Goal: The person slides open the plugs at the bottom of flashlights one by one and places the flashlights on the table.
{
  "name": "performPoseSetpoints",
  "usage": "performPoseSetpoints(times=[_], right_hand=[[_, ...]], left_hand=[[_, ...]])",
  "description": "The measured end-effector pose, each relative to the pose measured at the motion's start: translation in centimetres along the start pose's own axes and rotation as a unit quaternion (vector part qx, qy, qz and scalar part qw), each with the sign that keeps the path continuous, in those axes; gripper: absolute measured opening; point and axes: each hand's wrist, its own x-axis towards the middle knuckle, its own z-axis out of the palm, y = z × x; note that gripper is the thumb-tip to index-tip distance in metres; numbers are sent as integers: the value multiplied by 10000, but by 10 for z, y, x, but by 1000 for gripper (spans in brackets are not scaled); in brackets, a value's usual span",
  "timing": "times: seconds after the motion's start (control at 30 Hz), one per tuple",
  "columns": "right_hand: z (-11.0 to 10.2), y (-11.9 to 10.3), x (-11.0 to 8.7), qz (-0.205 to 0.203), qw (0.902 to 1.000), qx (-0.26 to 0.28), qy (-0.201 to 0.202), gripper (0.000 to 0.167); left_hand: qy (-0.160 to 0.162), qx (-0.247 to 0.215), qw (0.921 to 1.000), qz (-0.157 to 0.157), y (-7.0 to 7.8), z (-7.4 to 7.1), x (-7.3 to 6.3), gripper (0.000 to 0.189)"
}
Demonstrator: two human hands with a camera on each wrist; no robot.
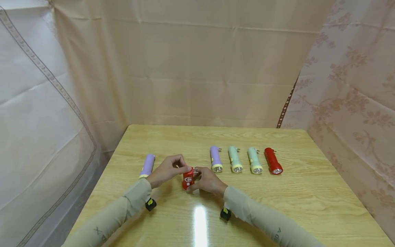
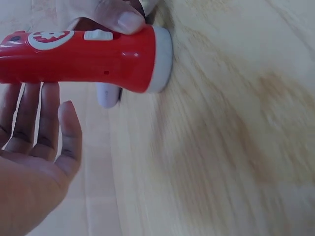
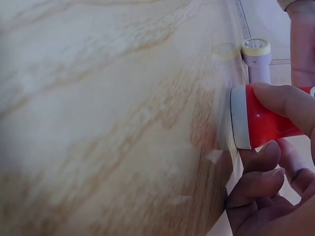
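Note:
Between my hands a red flashlight (image 1: 188, 179) with a white emblem and switch stands upright, its pale-rimmed head down at the wood surface. Two metal plug prongs (image 1: 195, 170) jut from its upper side toward the right. My left hand (image 1: 168, 169) pinches the flashlight's top end; in the left wrist view its other fingers (image 2: 49, 115) extend loosely beside the body. With thumb and fingers, my right hand (image 1: 210, 181) grips it low down, the thumb on the red head (image 3: 261, 118). The tail end lies outside both wrist views.
Left of my left hand lies a purple flashlight (image 1: 148, 164). To the right, a row holds another purple flashlight (image 1: 215, 157), two mint-green flashlights (image 1: 235, 157) (image 1: 254, 158) and a second red flashlight (image 1: 272, 159). Cloth curtains (image 1: 200, 68) surround the wooden table (image 1: 308, 206).

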Motion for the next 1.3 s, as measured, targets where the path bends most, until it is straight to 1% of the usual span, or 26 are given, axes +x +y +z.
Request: performPoseSetpoints(times=[0.17,0.23,0.37,0.57,0.8,0.93,1.07,1.3], right_hand=[[1,-2,-1,-76,9999,-74,33,46],[1,-2,-1,-55,9999,-118,56,45],[2,-2,0,-54,9997,-199,101,43],[4,-1,-1,16,9999,-103,131,36],[5,-2,-5,163,9997,1,186,37],[4,-3,-8,244,9995,50,201,37],[2,-5,-10,312,9991,152,255,37],[-1,-5,-13,500,9969,356,502,41]], left_hand=[[-124,214,9993,268,-5,-5,-4,18],[-182,204,9990,354,-6,-8,-6,20],[-203,159,9988,404,-6,-12,-10,26],[-19,154,9994,313,-6,-13,-10,29],[317,344,9984,315,-5,-10,-5,29],[487,345,9982,110,-5,-7,0,31],[604,174,9979,-161,-5,-6,8,34],[724,-409,9954,-483,-12,-6,22,36]])
